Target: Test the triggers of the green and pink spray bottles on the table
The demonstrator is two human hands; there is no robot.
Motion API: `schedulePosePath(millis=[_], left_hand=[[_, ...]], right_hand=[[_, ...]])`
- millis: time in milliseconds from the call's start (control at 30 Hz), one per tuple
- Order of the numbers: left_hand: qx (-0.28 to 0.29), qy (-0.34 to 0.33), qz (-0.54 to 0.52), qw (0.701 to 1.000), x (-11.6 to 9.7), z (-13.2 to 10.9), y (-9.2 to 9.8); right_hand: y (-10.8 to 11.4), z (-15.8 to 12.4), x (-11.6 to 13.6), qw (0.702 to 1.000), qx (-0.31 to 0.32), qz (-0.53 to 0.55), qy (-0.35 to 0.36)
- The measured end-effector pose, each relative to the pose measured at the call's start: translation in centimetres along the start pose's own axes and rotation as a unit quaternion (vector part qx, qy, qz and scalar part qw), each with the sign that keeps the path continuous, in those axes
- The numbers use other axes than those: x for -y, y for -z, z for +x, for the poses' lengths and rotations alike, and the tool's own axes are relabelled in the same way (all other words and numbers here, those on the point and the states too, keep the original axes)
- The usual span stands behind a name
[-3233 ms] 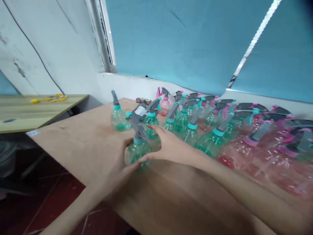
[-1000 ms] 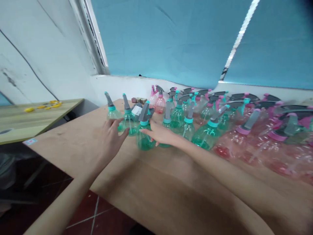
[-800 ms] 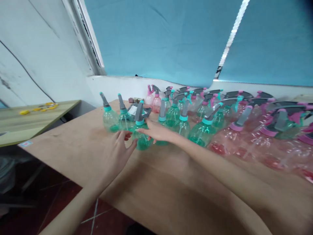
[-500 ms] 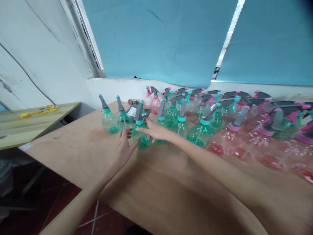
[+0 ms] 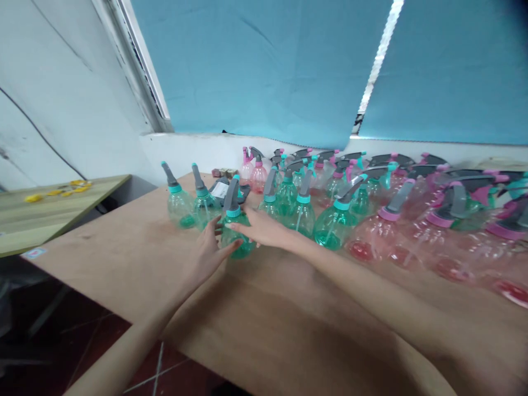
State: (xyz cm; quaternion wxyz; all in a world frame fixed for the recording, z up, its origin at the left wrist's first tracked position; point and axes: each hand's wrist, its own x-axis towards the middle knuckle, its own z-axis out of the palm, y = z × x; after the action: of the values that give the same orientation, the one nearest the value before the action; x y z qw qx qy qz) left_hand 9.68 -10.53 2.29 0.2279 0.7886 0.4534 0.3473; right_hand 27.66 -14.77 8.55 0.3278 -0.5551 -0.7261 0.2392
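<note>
At far left, yellow pieces (image 5: pixel 53 192) lie on a side table (image 5: pixel 82 204). On the wooden table (image 5: pixel 103 247), two green bottles (image 5: pixel 179 209) stand upright, just left of your hands. Your left hand (image 5: pixel 210 250) and right hand (image 5: pixel 264 230) are together, fingers spread, on either side of the green bottle (image 5: pixel 235 234). That upright spray bottle stands near the table's front edge, at the front of the group. (Whether you're gripping it or only touching it, you can't tell from here.) To its right, more green bottles (image 5: pixel 303 217) stand close together, and pink bottles (image 5: pixel 383 242) lie on their sides at far right.
</note>
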Motion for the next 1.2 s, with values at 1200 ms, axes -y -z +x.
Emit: schedulePosePath(millis=[1200], left_hand=[[0.331, -0.222, -0.175, 0.900, -18.9, -7.6, -17.9]], right_hand=[[13.2, -25.8, -6.0, 0.961, -0.251, -0.030, -0.116]])
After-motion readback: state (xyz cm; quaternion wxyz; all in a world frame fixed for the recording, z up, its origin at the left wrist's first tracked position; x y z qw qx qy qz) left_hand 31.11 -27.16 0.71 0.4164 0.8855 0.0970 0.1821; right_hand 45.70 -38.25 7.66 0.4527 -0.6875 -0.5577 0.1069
